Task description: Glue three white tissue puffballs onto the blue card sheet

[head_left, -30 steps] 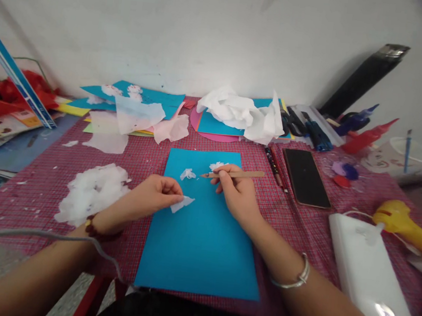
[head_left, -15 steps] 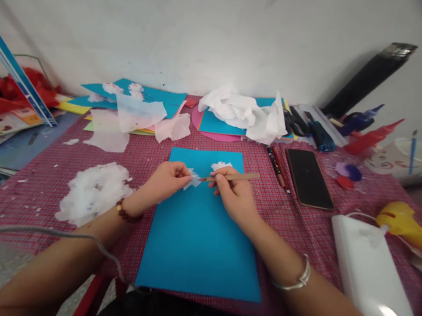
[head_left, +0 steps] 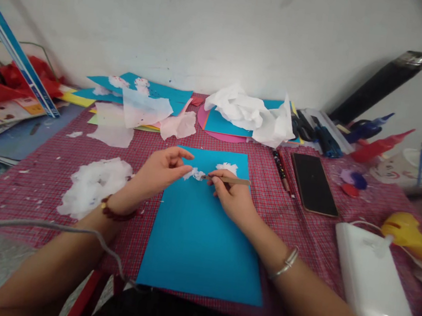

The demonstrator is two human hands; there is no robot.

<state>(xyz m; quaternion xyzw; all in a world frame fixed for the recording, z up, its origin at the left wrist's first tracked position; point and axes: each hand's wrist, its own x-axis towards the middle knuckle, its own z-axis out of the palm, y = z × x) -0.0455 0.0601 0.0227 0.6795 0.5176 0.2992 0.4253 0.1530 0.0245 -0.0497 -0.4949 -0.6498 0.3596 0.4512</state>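
A blue sheet of paper [head_left: 204, 238] lies in front of me, with two tufts of crumpled white tissue paper near its far edge. My right hand [head_left: 232, 193] grips a slim tan stick [head_left: 236, 181], whose dark tip points left and meets the left tissue tuft [head_left: 195, 174]. Whether the stick is a pencil or a brush is unclear. Just above the right hand sits the other tuft [head_left: 227, 168]. My left hand [head_left: 162, 168] hovers at the sheet's left edge, thumb and forefinger apart, the thumb tip close beside the left tuft.
Torn white tissue pieces [head_left: 93, 186] lie on the checked cloth at left. Crumpled tissue [head_left: 246, 111] and coloured paper stand at the back. To the right are a phone [head_left: 314, 184], a white box [head_left: 371, 280] and a yellow glue gun [head_left: 408, 234]. A grey cable [head_left: 56, 226] crosses my left forearm.
My left thumb and forefinger have parted and let go of the tissue piece, which now looks more bunched. The right hand still holds the stick at it.
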